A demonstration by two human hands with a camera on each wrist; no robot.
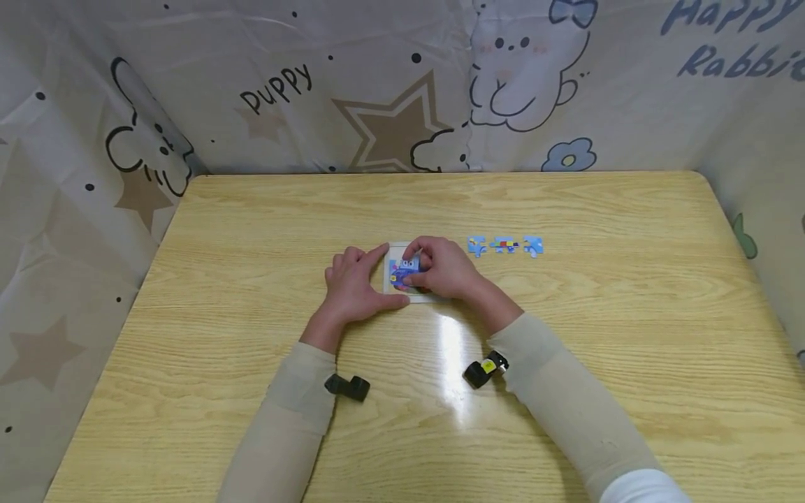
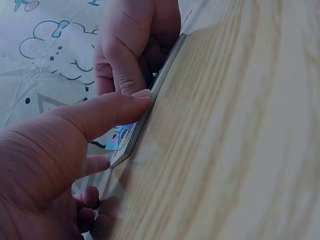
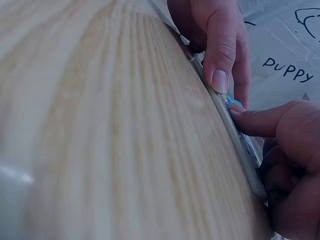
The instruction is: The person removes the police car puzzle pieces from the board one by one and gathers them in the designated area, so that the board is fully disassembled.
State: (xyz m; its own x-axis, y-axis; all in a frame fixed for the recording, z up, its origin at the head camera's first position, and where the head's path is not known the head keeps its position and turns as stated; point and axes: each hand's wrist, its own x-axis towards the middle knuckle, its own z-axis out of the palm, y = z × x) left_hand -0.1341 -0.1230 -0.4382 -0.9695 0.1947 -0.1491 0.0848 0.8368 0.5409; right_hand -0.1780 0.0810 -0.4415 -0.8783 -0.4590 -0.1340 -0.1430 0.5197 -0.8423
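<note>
A small jigsaw tray (image 1: pixel 428 299) with a pale rim lies on the table, partly filled with blue picture pieces (image 1: pixel 394 268). My left hand (image 1: pixel 357 288) spans the tray's left side, its index finger at the far left corner and its thumb along the near rim. Over the tray, my right hand (image 1: pixel 448 269) pinches a puzzle piece (image 1: pixel 410 265) with printed eyes between thumb and index finger. That hand covers the tray's right part. In the right wrist view, a blue piece edge (image 3: pixel 234 103) shows beside the right thumb tip.
Three loose puzzle pieces lie in a row right of the tray: a left one (image 1: pixel 476 245), a middle one (image 1: pixel 505 244) with coloured blocks, and a right one (image 1: pixel 533 244). The wooden table (image 1: pixel 283 223) meets a printed curtain (image 1: pixel 283 133) at the back and sides.
</note>
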